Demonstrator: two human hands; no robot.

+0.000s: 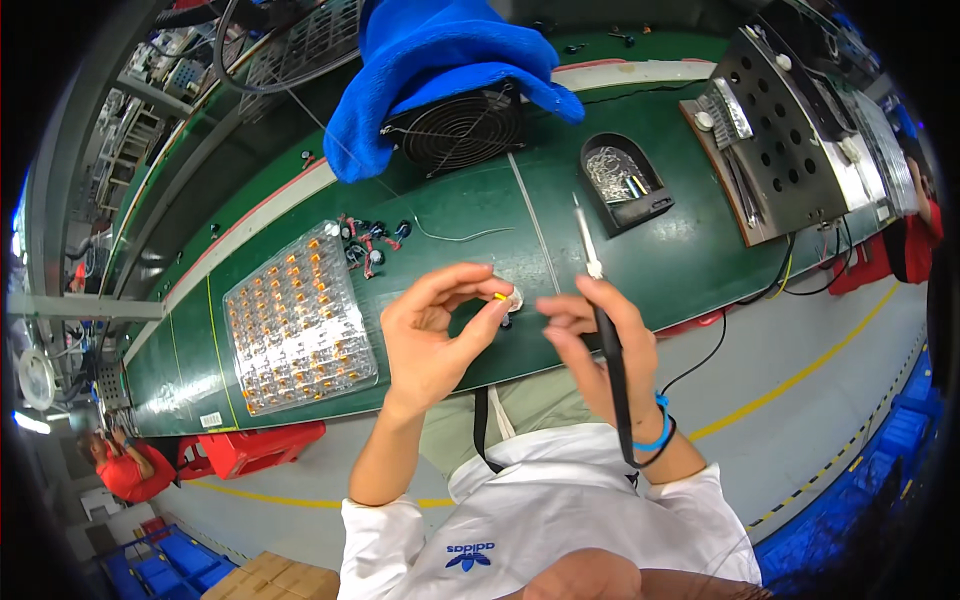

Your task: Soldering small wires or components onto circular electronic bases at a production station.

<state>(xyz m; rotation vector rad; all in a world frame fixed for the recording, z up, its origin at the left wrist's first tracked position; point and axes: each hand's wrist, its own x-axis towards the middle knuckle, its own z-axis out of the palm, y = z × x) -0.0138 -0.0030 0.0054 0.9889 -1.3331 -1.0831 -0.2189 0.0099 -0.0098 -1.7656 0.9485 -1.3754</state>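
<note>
My left hand [435, 328] is closed in a pinch on a small round pale part with a yellow bit [501, 296]; the fingers partly cover it, and its kind is too small to make out. In my right hand [615, 345] rests a soldering iron [586, 238], held between thumb and fingers. Its metal tip points away from me, toward the far side of the bench, apart from the small part. The black handle and cord run back past my right wrist, which wears a blue band [655, 432]. Some right fingers are blurred.
A clear tray of orange-marked parts [300, 325] lies left on the green bench [470, 210]. Several small dark components [375, 240] sit beside it. Beyond stand a fan [460, 130] under blue cloth, a black bin [625, 185] of metal bits, and a perforated metal stand [775, 130].
</note>
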